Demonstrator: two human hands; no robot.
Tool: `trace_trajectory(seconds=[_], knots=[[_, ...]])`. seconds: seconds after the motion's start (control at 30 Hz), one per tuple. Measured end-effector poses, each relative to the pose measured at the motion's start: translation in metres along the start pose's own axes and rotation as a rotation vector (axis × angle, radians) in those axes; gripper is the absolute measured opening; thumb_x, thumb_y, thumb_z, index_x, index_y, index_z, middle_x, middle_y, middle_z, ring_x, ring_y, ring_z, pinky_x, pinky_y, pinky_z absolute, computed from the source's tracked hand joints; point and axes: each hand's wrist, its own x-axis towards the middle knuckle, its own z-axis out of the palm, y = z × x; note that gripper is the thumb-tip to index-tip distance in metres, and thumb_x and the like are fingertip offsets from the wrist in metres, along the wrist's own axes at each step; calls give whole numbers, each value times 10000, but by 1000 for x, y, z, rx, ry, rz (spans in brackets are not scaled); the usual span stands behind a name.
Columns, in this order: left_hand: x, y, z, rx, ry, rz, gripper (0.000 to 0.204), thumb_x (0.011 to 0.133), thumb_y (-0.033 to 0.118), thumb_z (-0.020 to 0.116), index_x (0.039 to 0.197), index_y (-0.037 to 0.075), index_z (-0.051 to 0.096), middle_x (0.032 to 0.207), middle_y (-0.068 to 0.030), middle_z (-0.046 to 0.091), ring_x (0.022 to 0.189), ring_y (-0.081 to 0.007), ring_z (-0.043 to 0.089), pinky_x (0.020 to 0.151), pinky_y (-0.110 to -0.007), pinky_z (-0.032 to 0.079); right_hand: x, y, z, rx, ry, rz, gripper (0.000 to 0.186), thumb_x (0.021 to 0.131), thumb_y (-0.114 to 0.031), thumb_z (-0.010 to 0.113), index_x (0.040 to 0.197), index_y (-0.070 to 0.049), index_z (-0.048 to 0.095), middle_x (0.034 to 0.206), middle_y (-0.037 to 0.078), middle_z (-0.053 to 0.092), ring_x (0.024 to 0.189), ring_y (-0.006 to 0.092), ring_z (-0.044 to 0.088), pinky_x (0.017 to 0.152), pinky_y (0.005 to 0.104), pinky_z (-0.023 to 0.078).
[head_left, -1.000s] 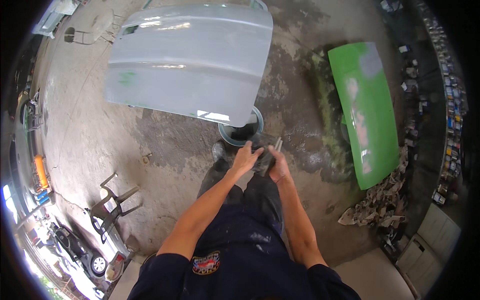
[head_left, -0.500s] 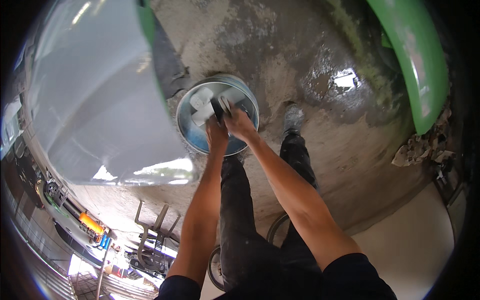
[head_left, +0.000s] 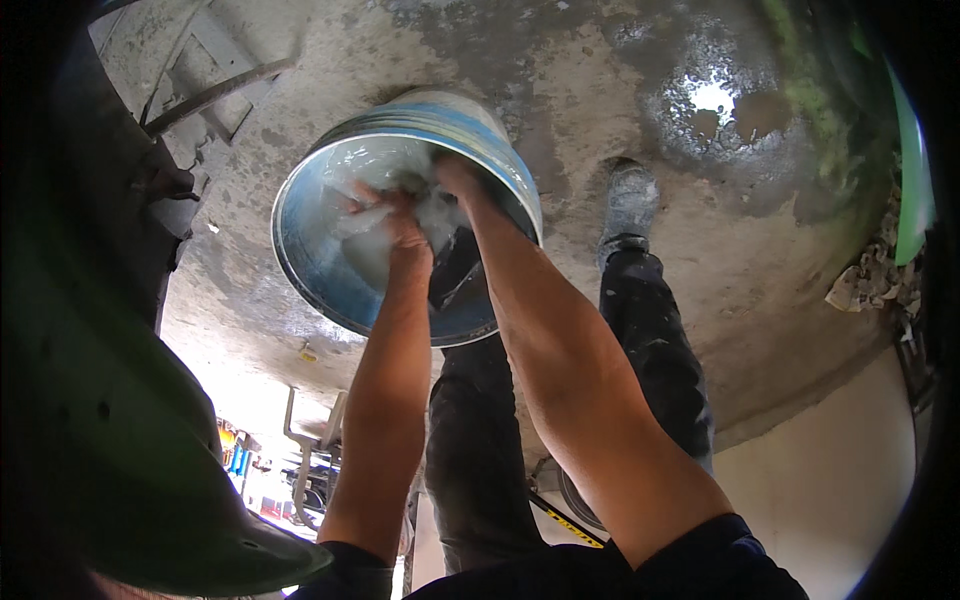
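A round blue-and-white bucket (head_left: pixel 300 270) with cloudy water stands on the floor in front of me. Both my hands reach down inside it, among splashes. My left hand (head_left: pixel 398 218) is at the water's surface, its fingers partly visible and spread toward the bucket's left side. Near the far right inner wall, my right hand (head_left: pixel 457 180) dips in, its fingers hidden by water and shadow. Below the hands lies a dark patch (head_left: pixel 455 265); whether it is an object or a reflection I cannot tell. What lies under the water is hidden.
A large dark green curved panel (head_left: pixel 120 440) fills the left side. Another green panel edge (head_left: pixel 910 190) shows at far right, above crumpled paper scraps (head_left: pixel 865 280). The concrete floor (head_left: pixel 570 120) has wet patches. My shoe (head_left: pixel 628 200) stands right of the bucket.
My hands were together over the bucket with a black piece and a pale piece; now they are in splashing water. My view has moved closer, and the grey panel at left has left sight.
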Motion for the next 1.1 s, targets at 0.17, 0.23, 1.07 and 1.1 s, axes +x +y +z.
trace_trajectory(seconds=[0.17,0.23,1.07,1.1], knots=[[-3,-39,-25,521,-478,233,496,1076,300,572,1507,56,548,1539,-223,540,1420,-400,497,1223,-504,373,-4,4,-13,245,-49,47,405,1052,-230,480,1314,25,653,1265,199,670,1104,313,643,920,395,521],[-11,-33,-44,728,-445,355,498,1041,296,602,1483,66,574,1508,-215,563,1388,-406,521,1209,-508,383,-24,-1,-23,367,-84,67,389,1056,-228,482,1292,24,662,1221,182,685,1047,288,662,874,382,539],[-135,228,-102,142,-176,58,357,1066,225,628,1369,43,682,1358,-209,707,1313,-386,641,1101,-432,494,-357,-183,-143,-238,59,-469,393,951,-14,653,1339,-12,594,1267,218,698,1134,386,692,992,465,542],[-150,262,-104,134,-185,232,351,1061,220,630,1368,59,683,1398,-236,675,1316,-398,639,1110,-437,490,-356,-199,-168,-169,120,-562,373,954,-2,665,1320,3,600,1256,193,707,1130,334,700,1002,425,534]])
